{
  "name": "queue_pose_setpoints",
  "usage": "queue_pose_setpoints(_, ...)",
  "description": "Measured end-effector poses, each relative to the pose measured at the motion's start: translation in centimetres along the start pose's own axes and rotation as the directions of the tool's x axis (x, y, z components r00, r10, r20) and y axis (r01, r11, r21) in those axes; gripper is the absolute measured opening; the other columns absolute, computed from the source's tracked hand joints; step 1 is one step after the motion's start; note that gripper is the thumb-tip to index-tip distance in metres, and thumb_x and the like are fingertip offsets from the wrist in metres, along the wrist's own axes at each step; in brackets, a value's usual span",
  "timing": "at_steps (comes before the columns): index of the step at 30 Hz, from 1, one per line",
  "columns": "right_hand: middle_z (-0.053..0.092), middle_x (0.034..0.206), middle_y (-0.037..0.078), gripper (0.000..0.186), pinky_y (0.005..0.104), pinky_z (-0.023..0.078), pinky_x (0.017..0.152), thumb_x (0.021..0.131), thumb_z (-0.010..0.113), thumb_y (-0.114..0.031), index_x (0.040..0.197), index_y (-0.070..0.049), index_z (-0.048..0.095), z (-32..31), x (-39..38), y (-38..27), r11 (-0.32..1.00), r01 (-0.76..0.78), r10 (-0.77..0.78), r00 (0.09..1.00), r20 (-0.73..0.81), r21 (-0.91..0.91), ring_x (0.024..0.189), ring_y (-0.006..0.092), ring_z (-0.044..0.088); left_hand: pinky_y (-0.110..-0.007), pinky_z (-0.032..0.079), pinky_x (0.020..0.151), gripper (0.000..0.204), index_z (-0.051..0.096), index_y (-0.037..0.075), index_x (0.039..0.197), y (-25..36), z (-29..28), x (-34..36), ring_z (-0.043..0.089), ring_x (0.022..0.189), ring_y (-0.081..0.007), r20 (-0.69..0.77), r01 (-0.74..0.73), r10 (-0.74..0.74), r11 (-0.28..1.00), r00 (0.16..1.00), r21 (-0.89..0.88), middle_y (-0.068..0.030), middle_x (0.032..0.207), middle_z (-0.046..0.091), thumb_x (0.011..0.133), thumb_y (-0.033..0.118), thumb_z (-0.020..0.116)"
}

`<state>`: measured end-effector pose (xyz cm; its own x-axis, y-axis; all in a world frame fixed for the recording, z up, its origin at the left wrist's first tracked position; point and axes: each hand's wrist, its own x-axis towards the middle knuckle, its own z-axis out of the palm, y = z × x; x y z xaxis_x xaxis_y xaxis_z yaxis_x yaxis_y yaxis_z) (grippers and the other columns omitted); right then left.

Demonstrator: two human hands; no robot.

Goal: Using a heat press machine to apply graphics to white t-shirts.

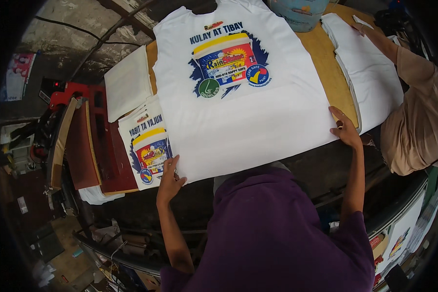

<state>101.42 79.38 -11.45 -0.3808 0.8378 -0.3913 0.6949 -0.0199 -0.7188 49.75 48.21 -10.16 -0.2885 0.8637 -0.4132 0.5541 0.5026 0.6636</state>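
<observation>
Red is the frame of the press [100, 121]. A printed sheet [150, 152] is partly covered. The lower left corner is touched by the left hand [172, 176], the fingers spread; the white shirt [253, 134] is laid on the bench [321, 58]; the lower right corner is touched by the right hand [344, 129], also spread.

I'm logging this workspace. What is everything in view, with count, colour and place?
Printed shirt panel: one visible, white, centre
Mirrored-print sheet: one visible, white, left
Blank sheets: uncounted, off-white, upper left
Press-like machine: one, red, left
Bucket: one, blue, top
Table: one, tan, under panel
Fabric stack: one, white, right
Co-worker: one, beige clothing, far right
Poster: one, reddish, far left
Clutter: uncounted, mixed colours, lower corners
Person's shirt: one, purple, bottom centre
Left hand: one, bare, panel's near-left corner
Right hand: one, bare, near-right corner
</observation>
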Motion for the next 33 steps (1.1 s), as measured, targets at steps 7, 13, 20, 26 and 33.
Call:
queue_pose_setpoints(7,0.045,0.141,0.012,0.068,0.0319,0.045,0.084,0.069,0.070,0.003,0.133,-0.006,0.050,1.0,0.5,-3.6,0.981,0.092,-0.101,0.994,-0.045,-0.173,0.109,0.0261,0.052,-0.029,0.051,0.073,0.076,0.042,0.004,0.138,3.2,-1.4,0.6,0.058,0.083,-0.0191,0.015,0.081,-0.082,0.994,0.997,0.073,-0.0121,0.126,0.042,0.070,-0.006,0.072)
queue_pose_setpoints(13,0.042,0.143,0.012,0.066,0.0556,0.033,0.105,0.075,0.074,-0.029,0.135,-0.016,0.049,14.9,1.9,-13.3,0.648,0.506,-0.664,0.742,-0.096,-0.569,0.129,0.0369,0.040,-0.049,0.032,0.108,0.062,0.048,0.003,0.133,9.3,6.0,6.4,0.038,0.131,-0.0391,-0.241,-0.270,0.489,0.757,0.838,0.595,-0.0210,0.139,0.043,0.080,0.025,0.070)
queue_pose_setpoints(20,0.035,0.150,0.005,0.054,0.0555,0.018,0.113,0.086,0.056,-0.047,0.137,-0.029,0.049,18.9,1.7,-13.0,0.537,0.565,-0.598,0.779,0.190,-0.626,0.139,0.0330,0.027,-0.056,0.027,0.107,0.057,0.047,0.006,0.137,7.6,7.1,8.2,0.031,0.133,-0.0443,-0.077,-0.428,0.508,0.790,0.858,0.439,-0.0204,0.148,0.031,0.086,0.031,0.059)
queue_pose_setpoints(26,0.039,0.148,0.005,0.052,0.0558,0.021,0.111,0.085,0.056,-0.049,0.134,-0.031,0.052,18.5,1.4,-13.4,0.510,0.545,-0.571,0.793,0.211,-0.666,0.137,0.0328,0.031,-0.061,0.021,0.107,0.057,0.047,0.006,0.136,10.3,0.7,24.5,0.025,0.134,-0.0469,-0.272,-0.274,0.498,0.768,0.823,0.578,-0.0162,0.151,0.029,0.087,0.032,0.058)
queue_pose_setpoints(33,0.045,0.142,0.002,0.051,0.0538,0.028,0.107,0.083,0.058,-0.051,0.131,-0.034,0.055,18.6,2.4,-15.2,0.508,0.526,-0.531,0.815,0.233,-0.682,0.127,0.0299,0.041,-0.066,0.015,0.107,0.060,0.041,0.015,0.143,12.3,-6.0,47.0,0.022,0.139,-0.0426,-0.402,-0.081,0.436,0.752,0.805,0.654,-0.0097,0.152,0.030,0.092,0.047,0.045)
